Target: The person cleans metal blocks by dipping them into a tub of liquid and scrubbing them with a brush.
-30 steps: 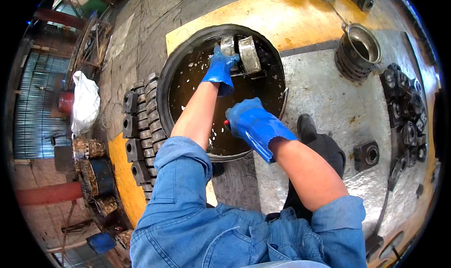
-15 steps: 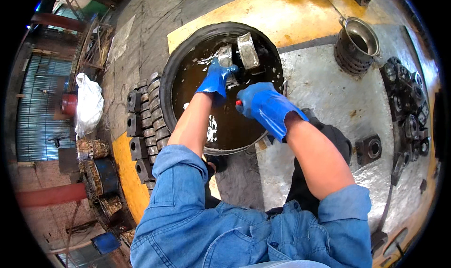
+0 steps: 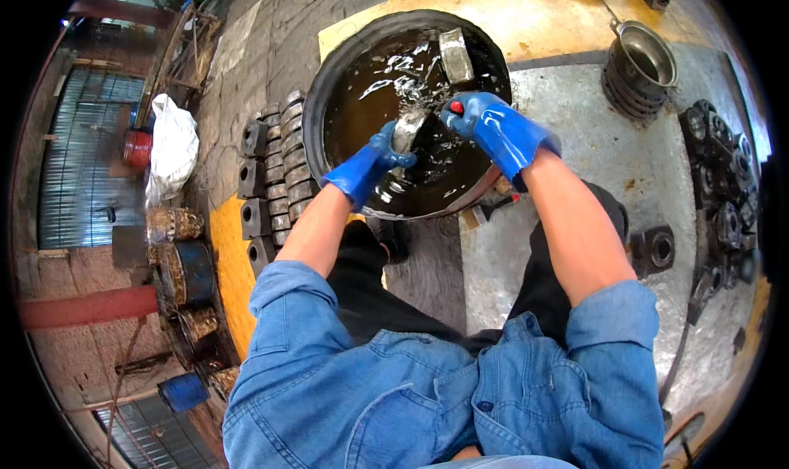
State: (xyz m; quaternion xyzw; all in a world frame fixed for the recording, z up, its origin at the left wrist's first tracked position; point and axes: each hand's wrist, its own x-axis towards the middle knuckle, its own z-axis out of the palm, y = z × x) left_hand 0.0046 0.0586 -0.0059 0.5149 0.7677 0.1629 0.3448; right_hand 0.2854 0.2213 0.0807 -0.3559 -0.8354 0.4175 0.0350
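A round black tub (image 3: 313,132) of dark brown liquid stands in front of me. My left hand (image 3: 383,151), in a blue rubber glove, is closed on a wet metal block (image 3: 407,135) tilted at the liquid's surface. My right hand (image 3: 470,114), also gloved in blue, is closed round a tool with a red handle end (image 3: 457,107). The tool's working end is hidden in splashing liquid beside the block, so its kind is unclear. A second metal block (image 3: 456,57) with a curved face leans near the tub's far side.
Left of the tub, metal rings (image 3: 293,145) and square dark blocks (image 3: 251,178) stand in rows. A metal pot (image 3: 645,54) sits on a dark ribbed stand at right. Dark machine parts (image 3: 727,223) are piled at far right. A white sack (image 3: 173,144) stands left.
My left hand has come nearer and now shows the block lifted from among the far ones. My right hand has moved up and right, beside that block, and the liquid there splashes.
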